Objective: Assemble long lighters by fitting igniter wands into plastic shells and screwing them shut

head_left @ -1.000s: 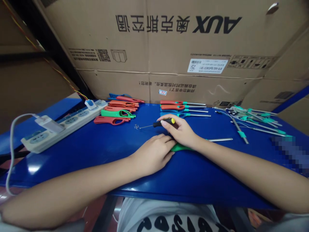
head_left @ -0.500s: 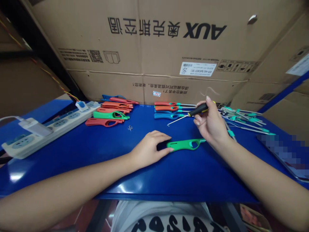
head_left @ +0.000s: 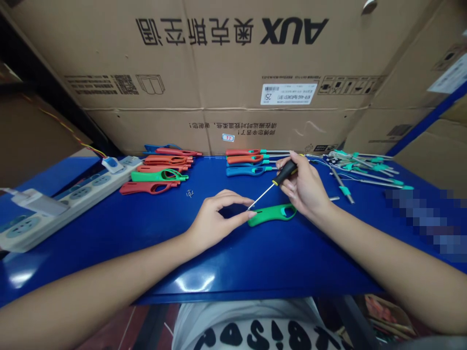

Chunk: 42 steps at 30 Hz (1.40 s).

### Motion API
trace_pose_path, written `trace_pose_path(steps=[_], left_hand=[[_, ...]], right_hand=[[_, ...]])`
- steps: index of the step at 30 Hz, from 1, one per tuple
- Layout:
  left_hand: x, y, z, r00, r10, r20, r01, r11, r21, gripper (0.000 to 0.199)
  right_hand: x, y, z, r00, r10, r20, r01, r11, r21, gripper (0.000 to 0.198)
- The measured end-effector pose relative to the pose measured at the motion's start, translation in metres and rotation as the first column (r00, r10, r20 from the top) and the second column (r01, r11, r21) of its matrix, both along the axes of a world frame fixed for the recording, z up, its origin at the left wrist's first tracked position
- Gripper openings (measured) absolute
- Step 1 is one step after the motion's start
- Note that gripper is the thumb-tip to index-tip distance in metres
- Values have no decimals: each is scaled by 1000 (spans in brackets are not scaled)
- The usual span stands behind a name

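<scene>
My right hand [head_left: 304, 187] grips a black-and-yellow screwdriver [head_left: 286, 172] by its handle, the shaft slanting down to the left. My left hand [head_left: 219, 214] has thumb and forefinger brought together around the screwdriver's tip; anything tiny pinched there is too small to make out. Just right of those fingertips, a green long-necked lighter [head_left: 268, 215] lies on the blue table [head_left: 233, 262]. It has a slot in the handle and a teal trigger inside its loop. My right hand hides part of its metal neck.
Several empty lighter casings [head_left: 156, 187] are stacked at left, near small screws [head_left: 190, 193] and a white power strip [head_left: 83, 194]. Lighters with necks [head_left: 246, 171] lie at the back. Metal neck assemblies [head_left: 379, 167] lie at right. A cardboard box [head_left: 219, 87] stands behind.
My right hand has brought the screwdriver tip down and left to my left fingertips. My left fingers have come off the lighter's end to the tip. The whole view has shifted slightly.
</scene>
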<state>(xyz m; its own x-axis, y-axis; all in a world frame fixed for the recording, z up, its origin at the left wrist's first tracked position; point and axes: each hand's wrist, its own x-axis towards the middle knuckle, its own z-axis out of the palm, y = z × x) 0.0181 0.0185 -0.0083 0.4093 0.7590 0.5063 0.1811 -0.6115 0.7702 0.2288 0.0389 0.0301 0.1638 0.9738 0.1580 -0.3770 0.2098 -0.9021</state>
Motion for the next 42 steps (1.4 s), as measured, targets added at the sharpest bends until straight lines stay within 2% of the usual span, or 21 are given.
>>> trace_pose_path(steps=[6, 13, 19, 24, 28, 30, 32, 34, 36, 38, 40, 42], left_hand=[[0, -1, 1, 1000, -5, -9, 6, 1000, 22, 5], [1, 0, 1, 1000, 4, -21, -4, 1000, 30, 4], [0, 0, -1, 999, -16, -36, 17, 999, 30, 3], [1, -3, -2, 996, -39, -74, 39, 999, 0, 3], [5, -9, -2, 984, -89, -156, 82, 995, -52, 2], [6, -12, -2, 977, -114, -179, 101, 992, -81, 2], [7, -14, -2, 973, -134, -186, 117, 988, -99, 2], [7, -15, -3, 971, -144, -189, 127, 987, -101, 1], [7, -15, -4, 972, -143, -187, 126, 987, -98, 2], [8, -15, -5, 975, -136, -178, 121, 988, -97, 2], [8, -15, -5, 976, -134, -170, 119, 988, -96, 2], [8, -15, -5, 976, -136, -170, 121, 988, -94, 2]], right_hand=[[2, 1, -2, 1000, 3, 17, -4, 1000, 8, 43], [4, 2, 1, 1000, 2, 26, -3, 1000, 27, 43], [4, 0, 6, 994, 21, 109, -28, 998, 65, 44], [10, -3, 15, 944, 137, 300, -180, 976, 122, 43], [15, -13, 28, 815, 289, 503, -368, 927, 65, 40], [13, -22, 33, 805, 223, 551, -329, 939, 101, 34], [10, -31, 34, 816, 6, 578, -172, 957, 233, 33], [6, -38, 34, 776, -199, 598, -40, 931, 363, 34], [4, -43, 33, 730, -269, 628, -27, 907, 420, 32], [4, -44, 32, 729, -181, 660, -126, 912, 390, 35], [5, -44, 32, 730, 15, 683, -293, 910, 293, 50], [5, -42, 31, 710, 163, 685, -412, 885, 216, 62]])
